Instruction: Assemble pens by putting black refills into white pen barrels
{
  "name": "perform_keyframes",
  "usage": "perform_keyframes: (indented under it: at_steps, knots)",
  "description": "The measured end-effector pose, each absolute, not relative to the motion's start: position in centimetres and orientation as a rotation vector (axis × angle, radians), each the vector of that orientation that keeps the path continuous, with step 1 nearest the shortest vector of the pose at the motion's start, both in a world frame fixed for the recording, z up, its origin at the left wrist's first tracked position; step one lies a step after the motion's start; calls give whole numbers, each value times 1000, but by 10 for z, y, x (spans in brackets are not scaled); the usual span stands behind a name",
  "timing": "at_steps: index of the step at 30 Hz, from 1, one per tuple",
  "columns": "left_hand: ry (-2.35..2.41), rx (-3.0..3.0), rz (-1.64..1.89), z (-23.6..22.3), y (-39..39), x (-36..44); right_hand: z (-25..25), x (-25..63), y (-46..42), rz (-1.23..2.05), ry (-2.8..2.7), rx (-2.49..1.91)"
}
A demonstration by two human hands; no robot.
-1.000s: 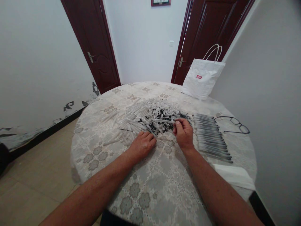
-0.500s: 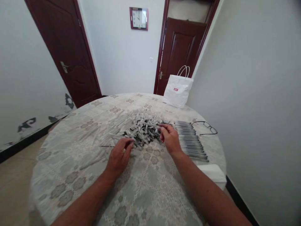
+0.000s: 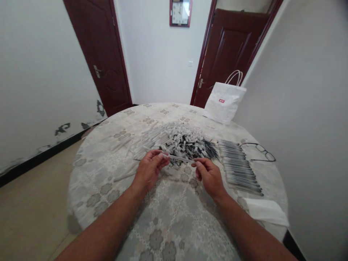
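Observation:
My right hand [image 3: 209, 175] is closed in a pinch on the right end of a clear pen barrel [image 3: 179, 158], held nearly level. At the barrel's other end, my left hand [image 3: 150, 168] closes its thumb and fingers; whether a small part sits between them I cannot make out. Just behind both hands lies a heap of pen parts: translucent barrels [image 3: 152, 139], white caps or plugs [image 3: 187, 131] and black pieces [image 3: 187, 146]. Thin dark refills [image 3: 210, 149] gather at the heap's right side. A dark thin rod pokes out left of my left hand.
To the right, a row of pens [image 3: 239, 166] lies side by side, with eyeglasses [image 3: 262, 152] beyond it and a folded white item [image 3: 265, 210] nearer me. A white paper bag [image 3: 225, 103] stands at the back right of the round table with its patterned cloth [image 3: 190, 224].
My left hand has lifted from the near edge of the heap and come to the left end of the barrel. The right hand has kept hold of it and brought it nearer. The camera view has shifted.

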State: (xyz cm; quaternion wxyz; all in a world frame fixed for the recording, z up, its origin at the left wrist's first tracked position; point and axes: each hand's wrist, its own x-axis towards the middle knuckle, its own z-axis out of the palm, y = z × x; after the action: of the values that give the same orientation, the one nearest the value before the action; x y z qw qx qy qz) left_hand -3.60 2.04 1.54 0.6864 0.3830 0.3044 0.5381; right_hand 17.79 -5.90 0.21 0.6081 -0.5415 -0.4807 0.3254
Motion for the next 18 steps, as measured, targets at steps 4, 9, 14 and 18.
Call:
perform_keyframes:
  at_steps: [4,9,14,18]
  knots:
    - [619,736,1200,16,22,-37,1,177,-64,685,-1165,-1300]
    - [603,661,1234,17,22,-39,1,176,-69,603,-1203,-1333]
    - [610,712,1222,18,21,-38,0,177,-68,581,-1223,-1360]
    - [661,809,1208,18,18,-36,-2,177,-67,543,-1253,-1388]
